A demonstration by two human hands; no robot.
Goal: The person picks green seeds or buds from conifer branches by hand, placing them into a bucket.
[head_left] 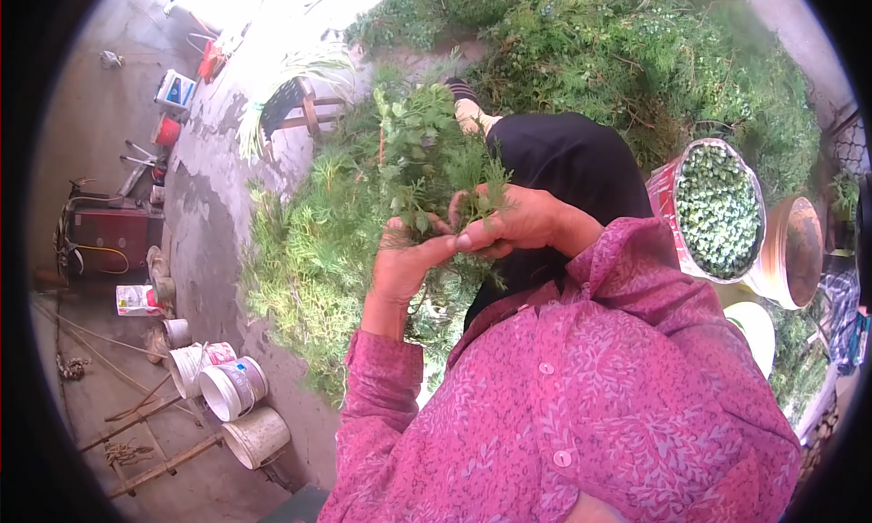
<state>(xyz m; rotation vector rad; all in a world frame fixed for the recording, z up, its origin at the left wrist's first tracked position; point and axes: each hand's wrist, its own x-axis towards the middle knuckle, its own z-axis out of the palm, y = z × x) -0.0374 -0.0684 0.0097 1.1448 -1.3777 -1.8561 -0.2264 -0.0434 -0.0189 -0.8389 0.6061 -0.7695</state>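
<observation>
My left hand [406, 267] is closed around a leafy evergreen branch [409, 146], which rises from the fingers and fans out above them. My right hand [527, 222] meets it thumb to thumb, its fingers pinched on a small evergreen sprig [490, 192]. What lies between the fingertips is partly hidden by the fingers and leaves. Beneath both hands spreads a heap of cut evergreen branches [300, 287]. To the right, a bucket [668, 201] is filled nearly to its rim with small pale-green cones or berries [722, 210].
A larger pile of evergreen branches [636, 55] lies beyond my dark-trousered knee [568, 151]. Beside the filled bucket is a tan bucket [804, 251]. A wooden stool [309, 110] stands ahead; several white buckets [234, 389] and a wooden ladder-like frame [168, 464] lie on the left.
</observation>
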